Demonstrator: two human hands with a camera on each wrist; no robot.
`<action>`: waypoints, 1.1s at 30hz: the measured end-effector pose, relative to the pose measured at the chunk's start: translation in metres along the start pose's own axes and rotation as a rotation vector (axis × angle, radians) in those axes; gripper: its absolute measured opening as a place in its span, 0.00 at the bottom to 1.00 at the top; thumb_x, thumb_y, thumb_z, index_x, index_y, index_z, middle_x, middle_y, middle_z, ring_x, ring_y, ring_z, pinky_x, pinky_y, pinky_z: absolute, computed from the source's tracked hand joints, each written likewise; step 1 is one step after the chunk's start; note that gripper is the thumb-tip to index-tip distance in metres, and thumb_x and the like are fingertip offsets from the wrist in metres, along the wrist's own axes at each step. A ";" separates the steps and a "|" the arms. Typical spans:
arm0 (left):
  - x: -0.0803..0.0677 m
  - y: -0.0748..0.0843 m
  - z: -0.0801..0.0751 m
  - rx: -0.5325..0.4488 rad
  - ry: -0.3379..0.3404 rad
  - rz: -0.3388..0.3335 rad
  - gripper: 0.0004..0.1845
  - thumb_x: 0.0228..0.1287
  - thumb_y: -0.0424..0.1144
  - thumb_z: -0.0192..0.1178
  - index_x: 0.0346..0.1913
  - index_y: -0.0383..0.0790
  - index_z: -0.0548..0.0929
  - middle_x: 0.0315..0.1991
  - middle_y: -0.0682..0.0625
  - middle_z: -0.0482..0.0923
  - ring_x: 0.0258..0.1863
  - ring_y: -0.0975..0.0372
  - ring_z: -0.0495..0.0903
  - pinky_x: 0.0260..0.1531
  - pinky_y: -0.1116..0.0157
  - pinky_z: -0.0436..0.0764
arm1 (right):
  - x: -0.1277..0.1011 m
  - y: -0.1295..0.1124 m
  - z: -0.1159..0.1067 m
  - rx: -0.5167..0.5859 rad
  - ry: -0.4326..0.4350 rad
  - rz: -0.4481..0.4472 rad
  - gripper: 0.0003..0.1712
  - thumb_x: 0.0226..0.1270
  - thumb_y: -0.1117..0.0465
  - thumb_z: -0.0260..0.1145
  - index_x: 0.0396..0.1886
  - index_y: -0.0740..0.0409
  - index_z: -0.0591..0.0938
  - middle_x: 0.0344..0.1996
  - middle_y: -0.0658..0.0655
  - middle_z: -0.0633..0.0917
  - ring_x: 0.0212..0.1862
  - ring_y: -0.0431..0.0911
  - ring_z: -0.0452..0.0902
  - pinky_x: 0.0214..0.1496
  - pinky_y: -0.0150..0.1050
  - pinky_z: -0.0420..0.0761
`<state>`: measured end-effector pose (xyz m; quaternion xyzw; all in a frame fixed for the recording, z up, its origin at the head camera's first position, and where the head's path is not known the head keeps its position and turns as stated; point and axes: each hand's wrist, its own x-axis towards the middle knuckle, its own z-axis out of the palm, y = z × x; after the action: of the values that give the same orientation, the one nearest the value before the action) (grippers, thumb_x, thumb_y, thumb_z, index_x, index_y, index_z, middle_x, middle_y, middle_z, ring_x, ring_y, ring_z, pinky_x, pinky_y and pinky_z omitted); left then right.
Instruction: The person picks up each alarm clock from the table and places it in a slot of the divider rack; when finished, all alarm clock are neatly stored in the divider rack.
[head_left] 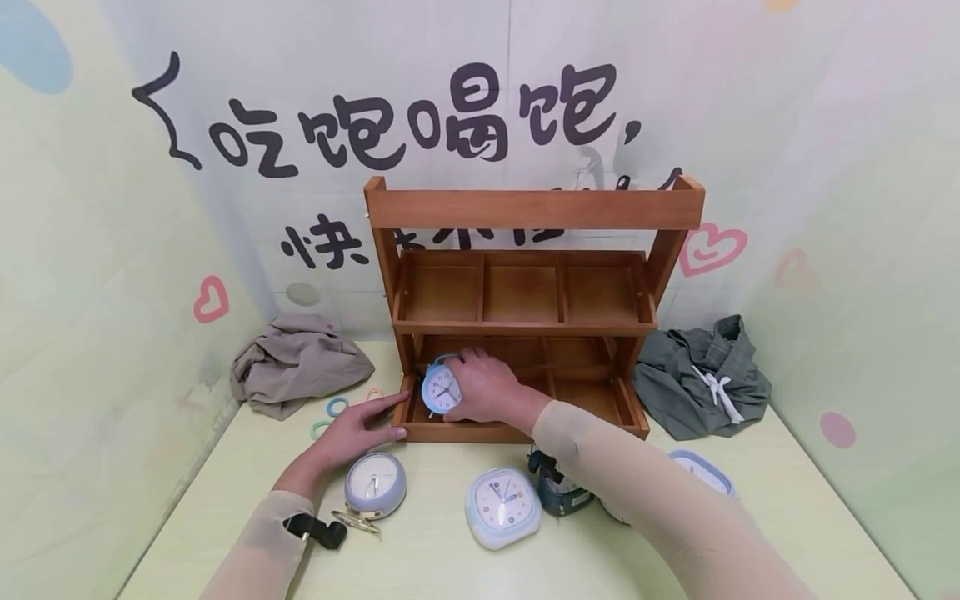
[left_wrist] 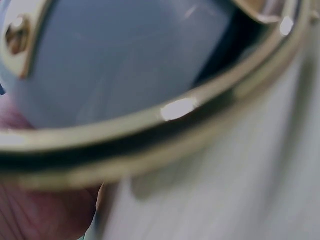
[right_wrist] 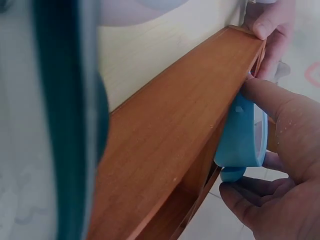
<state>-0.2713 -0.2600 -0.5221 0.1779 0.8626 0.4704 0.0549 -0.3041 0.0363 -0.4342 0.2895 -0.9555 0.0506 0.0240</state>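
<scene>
Two hands work at the front of a wooden shelf (head_left: pixel 525 325). The right hand (head_left: pixel 487 390) is curled round a small blue clock (head_left: pixel 441 389), thumb and fingers clamped on its rim, and holds it at the left end of the shelf's lower tier. The clock stands upright, its dial facing the person and its little handle at the top; its round body has no clear long axis. In the right wrist view the clock (right_wrist: pixel 242 137) shows edge-on, just beside the shelf's front rail (right_wrist: pixel 170 150), with the thumb above it and the fingers (right_wrist: pixel 260 200) under it.

The left hand (head_left: pixel 352 433) lies flat with its fingers straight and apart, the fingertips touching the left front corner of the shelf, just left of the clock.

Below the left hand a grey round clock (head_left: pixel 375 485) lies face up, and its back fills the left wrist view (left_wrist: pixel 125 60). Right of it lies a white square clock (head_left: pixel 502 507). Beyond the left hand are coloured rings (head_left: pixel 337 407) and a beige cloth (head_left: pixel 296 362). Far right of the right hand lies a grey-green cloth (head_left: pixel 701 375).
</scene>
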 end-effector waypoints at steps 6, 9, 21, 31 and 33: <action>0.001 0.001 0.001 0.009 -0.004 0.002 0.38 0.71 0.55 0.78 0.81 0.58 0.79 0.82 0.53 0.72 0.86 0.45 0.61 0.83 0.41 0.62 | 0.000 0.001 0.002 -0.005 0.003 0.003 0.54 0.57 0.33 0.87 0.76 0.54 0.78 0.65 0.59 0.81 0.63 0.52 0.77 0.65 0.49 0.87; 0.002 0.001 0.001 0.016 -0.004 0.006 0.38 0.72 0.55 0.77 0.81 0.58 0.79 0.82 0.53 0.72 0.86 0.45 0.60 0.83 0.40 0.62 | 0.000 0.001 0.002 -0.002 0.000 0.005 0.54 0.57 0.33 0.87 0.77 0.54 0.78 0.65 0.59 0.82 0.63 0.52 0.77 0.66 0.49 0.87; 0.002 0.002 0.001 0.010 -0.010 0.007 0.38 0.71 0.55 0.78 0.81 0.58 0.79 0.82 0.54 0.72 0.86 0.45 0.60 0.83 0.42 0.61 | 0.002 -0.001 0.006 -0.007 -0.037 0.038 0.53 0.59 0.34 0.87 0.76 0.54 0.77 0.65 0.59 0.82 0.63 0.52 0.79 0.65 0.49 0.88; 0.000 -0.002 0.001 0.012 -0.006 0.001 0.38 0.71 0.56 0.77 0.81 0.59 0.79 0.81 0.53 0.73 0.85 0.45 0.63 0.83 0.40 0.63 | 0.003 -0.004 0.011 -0.043 -0.053 0.030 0.56 0.60 0.33 0.85 0.80 0.54 0.75 0.67 0.60 0.80 0.64 0.52 0.79 0.66 0.48 0.88; 0.000 -0.003 0.002 0.012 -0.004 0.001 0.37 0.71 0.56 0.77 0.81 0.59 0.79 0.81 0.53 0.73 0.84 0.45 0.64 0.82 0.40 0.63 | 0.002 -0.004 0.009 -0.039 -0.057 0.025 0.56 0.60 0.32 0.85 0.80 0.54 0.75 0.68 0.60 0.80 0.63 0.52 0.80 0.66 0.49 0.88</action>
<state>-0.2716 -0.2600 -0.5250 0.1794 0.8653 0.4648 0.0553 -0.3040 0.0312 -0.4432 0.2784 -0.9602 0.0238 0.0017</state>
